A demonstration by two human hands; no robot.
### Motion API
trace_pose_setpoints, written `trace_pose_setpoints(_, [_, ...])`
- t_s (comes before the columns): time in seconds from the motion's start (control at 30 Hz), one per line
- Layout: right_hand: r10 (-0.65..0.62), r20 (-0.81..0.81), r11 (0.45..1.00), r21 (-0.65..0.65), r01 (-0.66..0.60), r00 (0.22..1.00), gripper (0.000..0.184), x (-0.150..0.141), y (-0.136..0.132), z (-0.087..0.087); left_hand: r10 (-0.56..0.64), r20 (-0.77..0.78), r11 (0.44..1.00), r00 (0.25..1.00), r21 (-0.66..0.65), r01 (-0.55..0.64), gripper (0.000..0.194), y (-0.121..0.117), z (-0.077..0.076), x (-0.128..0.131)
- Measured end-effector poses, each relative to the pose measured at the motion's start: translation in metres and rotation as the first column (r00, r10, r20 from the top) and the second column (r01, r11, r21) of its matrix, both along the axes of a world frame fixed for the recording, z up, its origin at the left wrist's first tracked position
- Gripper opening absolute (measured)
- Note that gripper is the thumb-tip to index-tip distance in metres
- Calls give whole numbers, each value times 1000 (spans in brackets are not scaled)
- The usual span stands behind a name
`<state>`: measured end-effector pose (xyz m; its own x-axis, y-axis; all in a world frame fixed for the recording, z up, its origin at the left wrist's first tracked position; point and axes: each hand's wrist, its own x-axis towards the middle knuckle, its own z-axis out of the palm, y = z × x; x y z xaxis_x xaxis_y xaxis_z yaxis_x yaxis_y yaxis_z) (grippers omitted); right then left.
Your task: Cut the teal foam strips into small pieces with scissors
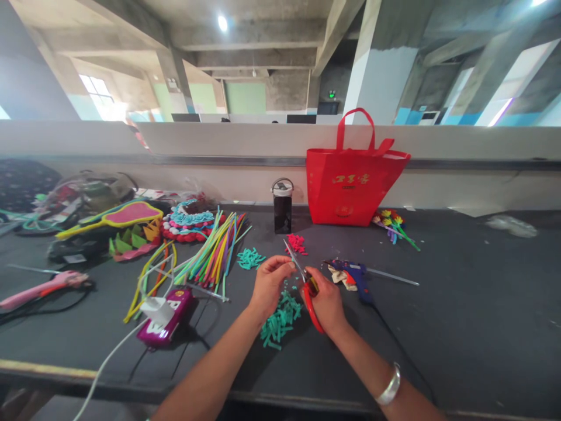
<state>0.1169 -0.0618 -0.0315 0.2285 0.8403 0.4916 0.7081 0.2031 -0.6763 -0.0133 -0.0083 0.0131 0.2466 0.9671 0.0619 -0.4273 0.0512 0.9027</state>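
Observation:
My right hand grips red-handled scissors, their metal blades pointing up and away from me. My left hand is closed in a pinch beside the blades, on what looks like a short teal strip, mostly hidden by the fingers. Below both hands lies a loose pile of cut teal strips. A smaller heap of finer teal pieces sits to the left of the blades. Beyond the scissors' tips is a little heap of red pieces.
A blue glue gun lies right of my hands, its cord trailing forward. Leftward are colourful pipe cleaners, a purple power bank with a white plug, and a pink glue gun. A black bottle and red bag stand behind.

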Motion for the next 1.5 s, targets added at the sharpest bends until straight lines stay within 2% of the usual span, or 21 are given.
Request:
trace_pose_setpoints(0.2, [-58, 8, 998, -29, 58, 998, 32, 1, 0, 1, -1, 68, 1000, 998, 18, 0, 13, 3, -4, -1])
trace_pose_setpoints(0.4, [-12, 70, 999, -48, 16, 997, 35, 0, -1, 1, -29, 81, 1000, 996, 1, 29, 11, 2, -3, 0])
trace_pose_setpoints(0.77, [-23, 111, 1000, -7, 24, 994, 37, 1, -2, 0, -32, 72, 999, 997, 4, 32, 10, 0, 0, -1])
trace_pose_setpoints(0.93, [-23, 80, 1000, 5, 23, 996, 32, 0, -3, 1, -30, 54, 999, 998, 15, 30, 10, 0, 1, -2])
trace_pose_setpoints(1.13, [-52, 81, 998, -33, 55, 995, 35, 2, -1, 1, -14, 54, 1000, 998, 18, 13, 10, 1, 1, -2])
trace_pose_setpoints(1.33, [-12, 86, 998, -56, 17, 996, 39, 2, -2, 0, -25, 63, 999, 998, 23, 23, 11, 0, 0, -1])
trace_pose_setpoints(1.5, [1, 43, 999, -41, 1, 999, 32, -1, -3, 1, -42, 69, 999, 997, 7, 41, 11, 0, 0, -1])
